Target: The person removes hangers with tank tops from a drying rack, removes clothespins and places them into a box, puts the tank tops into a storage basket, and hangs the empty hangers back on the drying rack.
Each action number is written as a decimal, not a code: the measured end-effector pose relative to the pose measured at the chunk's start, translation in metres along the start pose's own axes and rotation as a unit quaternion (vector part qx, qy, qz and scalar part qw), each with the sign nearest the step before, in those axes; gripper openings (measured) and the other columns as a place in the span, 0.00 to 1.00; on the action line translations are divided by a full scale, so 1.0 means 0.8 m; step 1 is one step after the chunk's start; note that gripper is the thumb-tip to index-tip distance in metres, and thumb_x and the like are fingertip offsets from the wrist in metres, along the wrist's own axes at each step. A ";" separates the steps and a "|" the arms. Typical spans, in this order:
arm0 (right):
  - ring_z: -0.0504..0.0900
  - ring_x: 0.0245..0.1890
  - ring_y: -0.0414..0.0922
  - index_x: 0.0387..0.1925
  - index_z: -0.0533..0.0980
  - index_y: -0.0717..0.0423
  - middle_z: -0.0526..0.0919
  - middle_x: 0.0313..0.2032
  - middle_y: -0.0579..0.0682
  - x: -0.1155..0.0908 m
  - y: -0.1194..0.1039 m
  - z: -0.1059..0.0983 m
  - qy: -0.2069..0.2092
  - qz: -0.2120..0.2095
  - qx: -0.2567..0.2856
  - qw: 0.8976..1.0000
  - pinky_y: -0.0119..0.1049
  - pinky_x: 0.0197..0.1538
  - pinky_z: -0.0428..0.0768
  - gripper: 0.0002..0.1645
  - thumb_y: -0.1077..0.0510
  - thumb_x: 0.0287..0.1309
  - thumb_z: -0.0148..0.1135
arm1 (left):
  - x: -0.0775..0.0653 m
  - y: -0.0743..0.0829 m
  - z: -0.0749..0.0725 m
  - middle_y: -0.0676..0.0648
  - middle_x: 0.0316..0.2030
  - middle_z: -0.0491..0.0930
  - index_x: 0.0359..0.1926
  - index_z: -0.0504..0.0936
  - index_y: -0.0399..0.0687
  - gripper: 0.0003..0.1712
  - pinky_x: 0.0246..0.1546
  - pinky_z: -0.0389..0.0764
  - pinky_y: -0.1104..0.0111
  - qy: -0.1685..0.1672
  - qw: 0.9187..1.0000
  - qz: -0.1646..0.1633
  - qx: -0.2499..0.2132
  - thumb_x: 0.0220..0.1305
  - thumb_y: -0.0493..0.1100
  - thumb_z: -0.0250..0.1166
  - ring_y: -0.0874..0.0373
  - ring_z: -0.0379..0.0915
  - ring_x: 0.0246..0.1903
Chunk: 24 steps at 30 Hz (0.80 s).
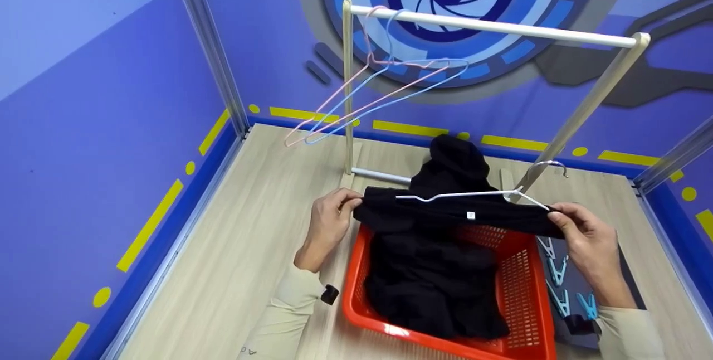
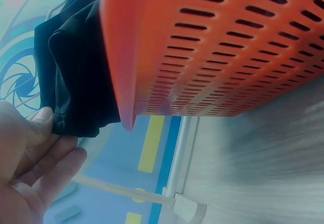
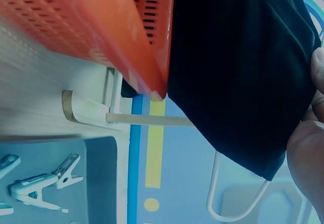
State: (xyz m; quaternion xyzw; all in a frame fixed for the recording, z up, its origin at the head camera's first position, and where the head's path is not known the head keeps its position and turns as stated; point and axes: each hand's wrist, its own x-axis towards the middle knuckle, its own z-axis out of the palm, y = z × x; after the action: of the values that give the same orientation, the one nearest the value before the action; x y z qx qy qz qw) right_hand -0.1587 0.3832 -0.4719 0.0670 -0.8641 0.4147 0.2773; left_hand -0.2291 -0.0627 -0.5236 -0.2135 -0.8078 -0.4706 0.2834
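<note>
A black garment (image 1: 412,218) with a small white label is stretched between the two hands, its upper edge above the basket. My left hand (image 1: 328,226) pinches the left end of that edge between thumb and fingers, as the left wrist view also shows with the black cloth (image 2: 81,77). At the right end, my right hand (image 1: 593,243) pinches the cloth. A white hanger (image 1: 459,194) with a metal hook lies along the edge, its right arm reaching the right fingers; whether they touch it I cannot tell. In the right wrist view the dark cloth (image 3: 238,77) hides much.
More black clothing (image 1: 434,287) lies in the red basket (image 1: 356,315). Behind it stands a rack (image 1: 496,27) with pink and blue hangers (image 1: 384,101) at its left. Another dark cloth (image 1: 451,162) sits at the rack's base. Clothespins (image 1: 558,271) lie in a grey tray (image 3: 104,183) at right.
</note>
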 end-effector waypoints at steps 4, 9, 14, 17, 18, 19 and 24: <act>0.78 0.28 0.34 0.37 0.81 0.62 0.82 0.31 0.48 0.001 0.006 -0.002 0.008 -0.003 -0.003 1.000 0.18 0.32 0.74 0.05 0.68 0.58 0.64 | -0.001 -0.001 0.000 0.53 0.30 0.84 0.32 0.86 0.44 0.03 0.29 0.77 0.69 0.004 1.000 -0.001 0.008 0.60 0.39 0.69 0.63 0.76 0.26; 0.77 0.27 0.33 0.37 0.82 0.63 0.82 0.30 0.46 0.001 0.014 -0.003 0.017 -0.001 0.002 1.000 0.18 0.31 0.72 0.06 0.70 0.57 0.65 | -0.005 -0.004 0.001 0.53 0.29 0.83 0.32 0.85 0.44 0.04 0.29 0.77 0.69 0.007 1.000 -0.009 0.016 0.60 0.40 0.69 0.63 0.76 0.26; 0.75 0.25 0.34 0.37 0.81 0.66 0.82 0.29 0.45 0.003 0.015 -0.001 0.031 -0.003 0.011 0.999 0.18 0.29 0.71 0.08 0.73 0.54 0.65 | -0.005 -0.006 0.000 0.53 0.29 0.84 0.32 0.85 0.43 0.04 0.29 0.78 0.68 0.004 1.000 -0.011 0.020 0.60 0.40 0.69 0.62 0.77 0.26; 0.74 0.25 0.34 0.37 0.81 0.69 0.82 0.28 0.46 0.006 0.012 0.000 0.039 -0.009 0.017 0.999 0.18 0.29 0.70 0.08 0.75 0.54 0.64 | -0.004 -0.005 -0.002 0.53 0.29 0.84 0.32 0.85 0.42 0.05 0.29 0.78 0.69 0.004 1.000 -0.010 0.017 0.59 0.40 0.69 0.61 0.78 0.27; 0.74 0.25 0.33 0.37 0.81 0.69 0.81 0.28 0.46 0.008 0.010 0.000 0.041 -0.009 0.016 0.999 0.18 0.29 0.70 0.08 0.75 0.54 0.64 | -0.004 -0.005 -0.002 0.53 0.29 0.84 0.32 0.85 0.43 0.04 0.29 0.78 0.69 0.005 1.000 -0.010 0.016 0.59 0.40 0.69 0.62 0.78 0.27; 0.74 0.25 0.33 0.37 0.80 0.70 0.81 0.28 0.46 0.009 0.008 0.000 0.042 -0.011 0.015 0.999 0.18 0.29 0.70 0.08 0.76 0.54 0.64 | -0.004 -0.005 -0.003 0.53 0.29 0.84 0.32 0.85 0.43 0.04 0.29 0.78 0.69 0.005 1.000 -0.010 0.015 0.59 0.40 0.69 0.62 0.78 0.27; 0.74 0.25 0.34 0.37 0.80 0.71 0.81 0.28 0.45 0.013 0.002 0.000 0.049 -0.008 0.021 0.999 0.18 0.28 0.70 0.07 0.76 0.54 0.63 | -0.002 -0.005 -0.005 0.53 0.29 0.84 0.32 0.86 0.44 0.02 0.28 0.78 0.69 0.004 1.000 -0.005 0.017 0.58 0.39 0.69 0.62 0.77 0.26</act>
State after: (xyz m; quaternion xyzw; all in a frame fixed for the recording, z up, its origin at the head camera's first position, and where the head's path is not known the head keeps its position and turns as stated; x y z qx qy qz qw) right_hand -0.1678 0.3854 -0.4673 0.0596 -0.8397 0.4336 0.3216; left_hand -0.2289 -0.0682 -0.5258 -0.2030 -0.8157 -0.4591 0.2876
